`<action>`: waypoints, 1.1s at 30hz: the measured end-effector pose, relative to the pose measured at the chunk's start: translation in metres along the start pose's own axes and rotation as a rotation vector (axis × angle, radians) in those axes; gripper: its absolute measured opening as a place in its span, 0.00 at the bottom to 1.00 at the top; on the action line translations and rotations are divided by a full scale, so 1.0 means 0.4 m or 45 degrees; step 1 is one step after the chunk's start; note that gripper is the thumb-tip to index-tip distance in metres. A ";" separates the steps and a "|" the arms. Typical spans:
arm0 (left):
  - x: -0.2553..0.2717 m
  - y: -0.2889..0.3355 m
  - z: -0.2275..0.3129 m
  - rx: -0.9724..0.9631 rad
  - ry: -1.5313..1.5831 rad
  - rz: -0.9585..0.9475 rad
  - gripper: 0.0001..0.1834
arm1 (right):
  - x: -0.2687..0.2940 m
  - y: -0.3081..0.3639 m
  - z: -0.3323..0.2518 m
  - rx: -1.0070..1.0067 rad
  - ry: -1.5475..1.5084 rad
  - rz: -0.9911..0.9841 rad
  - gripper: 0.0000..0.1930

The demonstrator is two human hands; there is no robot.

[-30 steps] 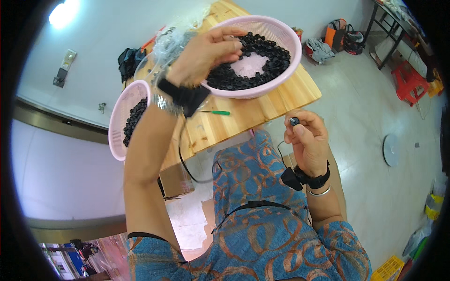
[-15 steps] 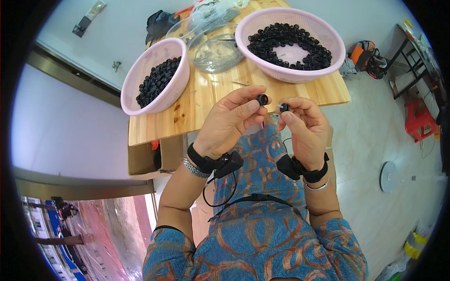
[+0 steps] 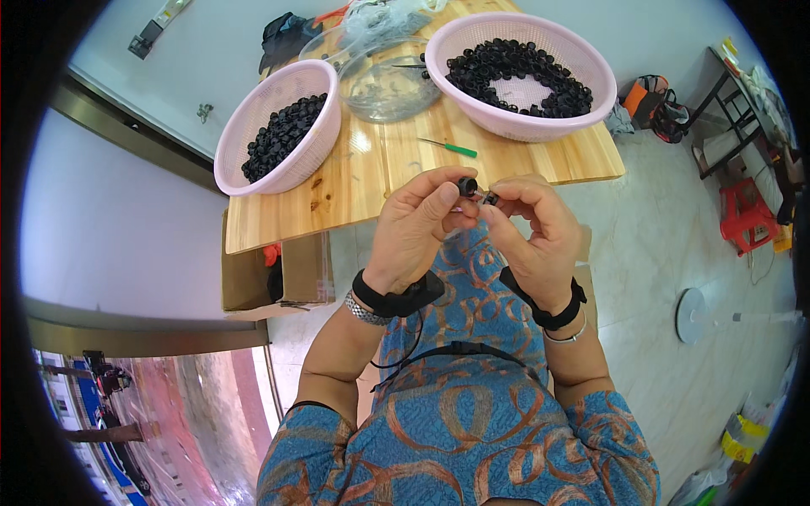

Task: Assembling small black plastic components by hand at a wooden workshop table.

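Just in front of the table's near edge, my left hand [image 3: 419,226] pinches a small black round cap-like part [image 3: 467,186] between thumb and fingers. Close beside it, my right hand [image 3: 533,234] grips a smaller black piece [image 3: 490,199] with its fingertips. The two pieces almost meet; whether they touch I cannot tell. Similar black parts [image 3: 285,135] fill the bottom of the left pink basket [image 3: 316,152]. More black parts [image 3: 553,93] lie in a ring inside the larger pink basket [image 3: 523,128] at the right.
On the wooden table [image 3: 363,181] lies a thin tool with a green handle [image 3: 460,150]. Clear plastic containers [image 3: 388,93] and a plastic bag [image 3: 380,21] sit between and behind the baskets. A cardboard box [image 3: 295,270] stands below the table, and a red stool [image 3: 747,217] is at the right.
My hands have come together, bringing the two black pieces close to each other. The green-handled tool on the table has come into sight beyond my hands.
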State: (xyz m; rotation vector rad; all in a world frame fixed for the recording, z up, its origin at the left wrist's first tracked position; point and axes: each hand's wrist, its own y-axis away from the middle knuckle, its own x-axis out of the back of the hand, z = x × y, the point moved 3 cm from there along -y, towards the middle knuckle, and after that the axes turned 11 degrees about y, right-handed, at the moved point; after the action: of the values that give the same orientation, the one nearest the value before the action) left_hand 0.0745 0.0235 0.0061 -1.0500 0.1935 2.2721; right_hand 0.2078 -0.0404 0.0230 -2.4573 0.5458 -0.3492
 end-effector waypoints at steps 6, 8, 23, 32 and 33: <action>-0.012 0.002 -0.003 0.024 0.084 0.004 0.17 | 0.000 -0.008 -0.035 0.149 0.197 0.058 0.10; -0.012 0.003 -0.002 0.011 0.062 -0.010 0.17 | 0.000 -0.009 -0.037 0.182 0.239 0.073 0.10; -0.024 0.009 -0.010 -0.014 -0.134 0.049 0.16 | 0.011 -0.009 -0.039 0.201 0.357 0.015 0.10; -0.030 0.011 -0.012 -0.058 -0.216 0.043 0.15 | 0.016 -0.009 -0.039 0.155 0.337 0.022 0.09; -0.030 0.012 -0.013 -0.058 -0.217 0.044 0.15 | 0.018 -0.009 -0.040 0.158 0.351 0.014 0.09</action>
State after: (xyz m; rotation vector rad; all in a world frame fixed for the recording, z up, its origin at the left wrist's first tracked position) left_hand 0.0809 0.0121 0.0109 -0.8761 0.0902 2.3931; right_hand 0.2093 -0.0489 0.0385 -2.3000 0.6307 -0.7026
